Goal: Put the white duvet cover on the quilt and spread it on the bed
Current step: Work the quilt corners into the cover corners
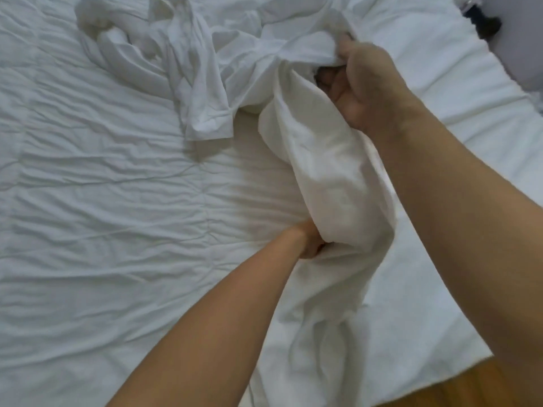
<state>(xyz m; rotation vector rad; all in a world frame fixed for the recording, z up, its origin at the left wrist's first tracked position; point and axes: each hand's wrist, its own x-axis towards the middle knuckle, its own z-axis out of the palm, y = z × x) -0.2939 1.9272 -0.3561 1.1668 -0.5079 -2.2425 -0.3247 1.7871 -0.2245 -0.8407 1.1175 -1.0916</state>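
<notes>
Quilt (pixel 102 186) lies spread over the bed (pixel 470 118), covering left + centre; bare bed shows at right, far to near. Duvet cover (pixel 323 177) sits on top, bunched: a twisted heap at far centre-left, a flap hanging toward centre, then a thick roll running from far right-centre down to the near edge. Right hand (pixel 361 83) is at the far end of that roll, w/ fingers (pixel 329 80) wrapped into the cloth. Left hand (pixel 311 239) is nearer, at the roll's left side, partly tucked under it. Floor (pixel 440 389) at near right, below the bed edge.
</notes>
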